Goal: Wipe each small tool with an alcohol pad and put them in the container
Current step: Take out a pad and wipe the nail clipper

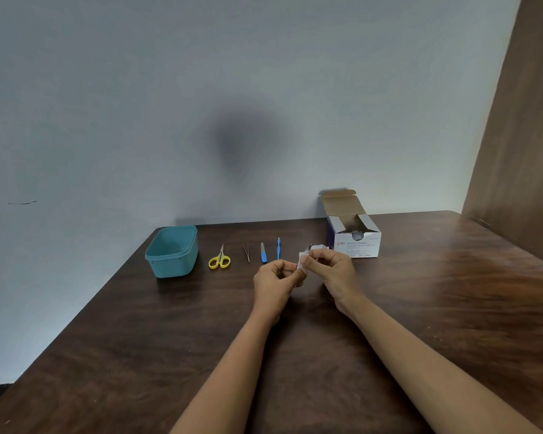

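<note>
Tools (263, 255) between container (171, 256) and swab box (356, 242)

**A:** ok, quick headcount, what's on the one table (436, 308)?

**B:** One teal container (171, 250), one box of alcohol swabs (356, 238). Four tools lying down: one yellow scissors (219, 260), one tweezers (246, 251), one blue-handled file (263, 252), one blue-handled pick (278, 248).

**A:** and up in the air?

**B:** One thin metal tool (308, 249), one white pad (301, 255), so five tools total. Two hands: left hand (275, 278), right hand (333, 267).
</note>
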Demonstrator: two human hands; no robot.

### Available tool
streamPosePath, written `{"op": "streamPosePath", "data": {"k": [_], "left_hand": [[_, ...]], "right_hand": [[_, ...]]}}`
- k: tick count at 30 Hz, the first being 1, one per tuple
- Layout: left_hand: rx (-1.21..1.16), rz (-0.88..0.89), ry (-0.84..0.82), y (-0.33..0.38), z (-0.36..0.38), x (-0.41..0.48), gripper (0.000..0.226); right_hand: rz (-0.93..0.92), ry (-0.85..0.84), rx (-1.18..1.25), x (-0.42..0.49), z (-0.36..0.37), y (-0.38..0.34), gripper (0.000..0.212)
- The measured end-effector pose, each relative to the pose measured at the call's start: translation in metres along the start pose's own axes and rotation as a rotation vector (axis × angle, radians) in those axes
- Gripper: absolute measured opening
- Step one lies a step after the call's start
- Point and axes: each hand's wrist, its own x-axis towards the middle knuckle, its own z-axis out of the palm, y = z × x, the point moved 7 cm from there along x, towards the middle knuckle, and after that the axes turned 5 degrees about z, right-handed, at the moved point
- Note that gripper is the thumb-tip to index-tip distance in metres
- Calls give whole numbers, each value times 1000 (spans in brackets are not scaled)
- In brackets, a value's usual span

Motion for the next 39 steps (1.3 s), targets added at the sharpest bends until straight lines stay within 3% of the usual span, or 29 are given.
{"op": "streamPosePath", "data": {"k": [8,16,25,33,39], "left_hand": [[11,9,-20,2,2,-1,12],[0,44,-35,5,5,-2,8],[10,27,-23,0,3,1,11],[-42,35,-48,4,5,-2,9],[2,51,-53,5,8,-4,6]], "right_hand": [[-64,-3,-192,1,4,-2,19],[-115,100,-413,2,3,-2,27],[55,-34,-212,3,6,9,14],[-20,71,-159,2,0,2,24],[39,134,-142,4,-6,5,21]]}}
